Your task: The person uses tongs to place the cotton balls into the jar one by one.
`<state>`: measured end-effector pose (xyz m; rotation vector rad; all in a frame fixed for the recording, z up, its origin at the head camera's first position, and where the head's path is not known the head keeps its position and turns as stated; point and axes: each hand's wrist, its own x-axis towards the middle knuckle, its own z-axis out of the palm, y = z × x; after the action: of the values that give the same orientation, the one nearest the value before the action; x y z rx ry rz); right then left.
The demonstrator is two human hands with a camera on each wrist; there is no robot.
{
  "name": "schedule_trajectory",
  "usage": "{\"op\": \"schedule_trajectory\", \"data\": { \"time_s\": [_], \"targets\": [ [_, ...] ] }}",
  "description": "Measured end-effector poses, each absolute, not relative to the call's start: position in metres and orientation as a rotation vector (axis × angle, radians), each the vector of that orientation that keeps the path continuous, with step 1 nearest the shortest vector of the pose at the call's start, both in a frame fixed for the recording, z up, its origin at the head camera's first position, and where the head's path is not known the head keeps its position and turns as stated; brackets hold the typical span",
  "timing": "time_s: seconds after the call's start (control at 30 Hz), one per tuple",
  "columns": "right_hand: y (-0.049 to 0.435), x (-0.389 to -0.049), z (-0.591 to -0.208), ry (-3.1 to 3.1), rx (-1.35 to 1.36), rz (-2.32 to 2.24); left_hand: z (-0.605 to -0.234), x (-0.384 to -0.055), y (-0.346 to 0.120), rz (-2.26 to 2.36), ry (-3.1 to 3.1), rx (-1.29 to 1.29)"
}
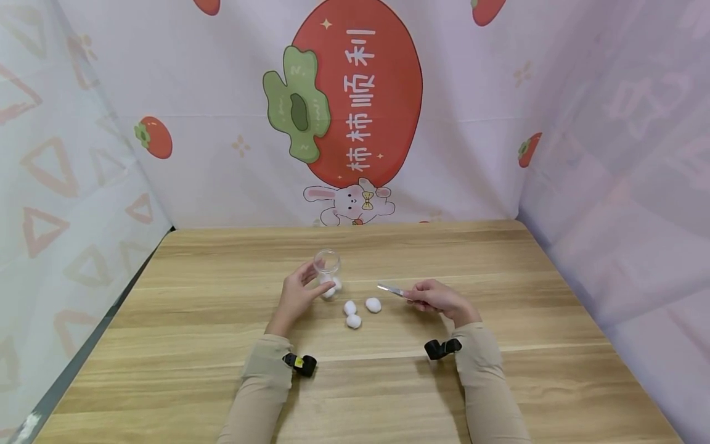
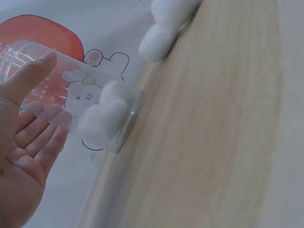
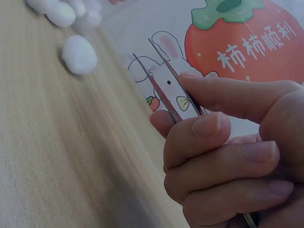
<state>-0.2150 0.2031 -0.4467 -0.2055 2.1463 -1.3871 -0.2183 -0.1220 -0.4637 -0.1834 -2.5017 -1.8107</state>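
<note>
My left hand (image 1: pixel 298 295) holds a clear jar (image 1: pixel 328 261) that stands upright on the table, thumb on one side and fingers on the other. Several white cotton balls (image 2: pixel 107 111) lie at the bottom of the jar. In my right hand (image 1: pixel 442 300) is a pair of metal tweezers (image 3: pixel 158 89), pinched between thumb and fingers. The tweezer tips are apart with nothing between them, pointing left towards the loose balls. Three cotton balls lie on the wood between the hands: one nearest the tweezers (image 1: pixel 373 304), and two touching each other (image 1: pixel 353 321).
The wooden table (image 1: pixel 222 382) reaches back to a printed cloth (image 1: pixel 222 172) with persimmon and rabbit drawings. Cloth walls also rise at the left and right sides. A black wrist camera (image 1: pixel 304 365) is strapped on the left sleeve, another (image 1: pixel 438 349) on the right.
</note>
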Motion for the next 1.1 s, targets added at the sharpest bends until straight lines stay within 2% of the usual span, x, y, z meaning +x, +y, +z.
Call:
{"op": "schedule_trajectory", "data": {
  "time_s": [1.1],
  "targets": [
    [0.218, -0.217, -0.463, 2.08, -0.238, -1.275, -0.466, -0.219, -0.122, -1.815, -2.485, -0.211]
  ]
}}
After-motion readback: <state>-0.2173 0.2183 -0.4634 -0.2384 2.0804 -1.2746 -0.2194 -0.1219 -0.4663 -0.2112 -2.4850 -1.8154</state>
